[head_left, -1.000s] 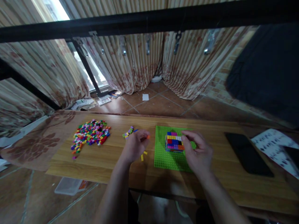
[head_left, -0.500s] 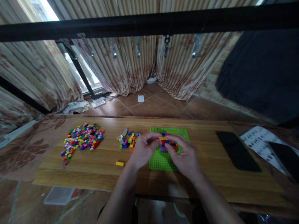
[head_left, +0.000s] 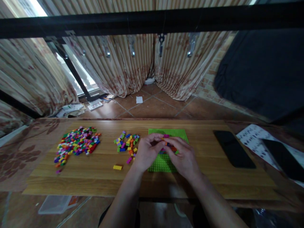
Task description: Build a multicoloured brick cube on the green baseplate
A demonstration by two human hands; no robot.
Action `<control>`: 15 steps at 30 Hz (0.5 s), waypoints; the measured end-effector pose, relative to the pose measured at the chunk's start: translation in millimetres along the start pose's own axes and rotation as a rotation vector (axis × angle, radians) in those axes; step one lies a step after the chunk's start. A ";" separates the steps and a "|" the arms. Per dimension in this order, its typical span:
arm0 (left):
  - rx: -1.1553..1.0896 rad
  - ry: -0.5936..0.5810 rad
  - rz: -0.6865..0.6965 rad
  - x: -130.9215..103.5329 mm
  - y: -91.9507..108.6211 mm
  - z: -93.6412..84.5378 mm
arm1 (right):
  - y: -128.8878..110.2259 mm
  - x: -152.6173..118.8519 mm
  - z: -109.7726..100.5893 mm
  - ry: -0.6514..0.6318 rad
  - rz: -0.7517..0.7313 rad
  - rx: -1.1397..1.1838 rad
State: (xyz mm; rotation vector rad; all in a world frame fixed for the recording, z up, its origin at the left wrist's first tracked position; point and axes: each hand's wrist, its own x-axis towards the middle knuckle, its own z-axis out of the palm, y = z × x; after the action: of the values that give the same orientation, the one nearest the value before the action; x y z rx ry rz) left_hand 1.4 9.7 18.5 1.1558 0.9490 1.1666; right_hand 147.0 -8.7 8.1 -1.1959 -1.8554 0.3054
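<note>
My left hand [head_left: 148, 152] and my right hand [head_left: 184, 155] meet above a green studded baseplate [head_left: 158, 166]. Their fingertips pinch a few small toy bricks [head_left: 167, 143], of which orange and dark blue bits show; the fingers cover the remainder. Behind and below the hands, more coloured bricks [head_left: 174, 148] sit on the baseplate, mostly hidden. A magenta brick [head_left: 166, 136] peeks out just past the fingertips. Left of my left hand lies a loose group of bricks [head_left: 129, 142], and nearer me a single yellow brick [head_left: 117, 167].
A large heap of mixed bricks [head_left: 79, 141] covers the left of the wooden table [head_left: 95, 180]. On the right are a black flat panel [head_left: 234, 148], a printed sheet [head_left: 253, 139] and another dark device [head_left: 283, 158]. A clear plastic box [head_left: 54, 204] stands on the floor.
My fingertips have drawn closer together, so less of the held bricks shows. The whole view has shifted, with the table's contents appearing slightly further left.
</note>
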 end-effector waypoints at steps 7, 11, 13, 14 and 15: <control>0.257 0.199 0.071 6.7 -9.5 -2.7 | 23.9 0.8 -19.3 0.099 0.191 -0.019; 0.421 0.281 0.036 10.2 -16.5 -5.3 | 33.8 -2.7 -21.3 0.051 0.261 0.030; 0.490 0.271 0.016 10.8 -20.0 -5.2 | 34.3 -4.5 -19.0 0.016 0.254 0.063; 0.515 0.263 0.009 10.8 -21.7 -4.8 | 33.8 -5.1 -17.8 0.006 0.248 0.071; 0.533 0.254 0.001 10.9 -23.3 -4.4 | 33.0 -5.4 -16.7 0.002 0.243 0.068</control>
State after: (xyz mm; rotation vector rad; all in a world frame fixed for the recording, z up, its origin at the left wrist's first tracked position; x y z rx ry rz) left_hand 3.2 21.0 -5.0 1.4438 1.5163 1.1093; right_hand 180.9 -0.5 -5.3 -1.3755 -1.6852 0.4975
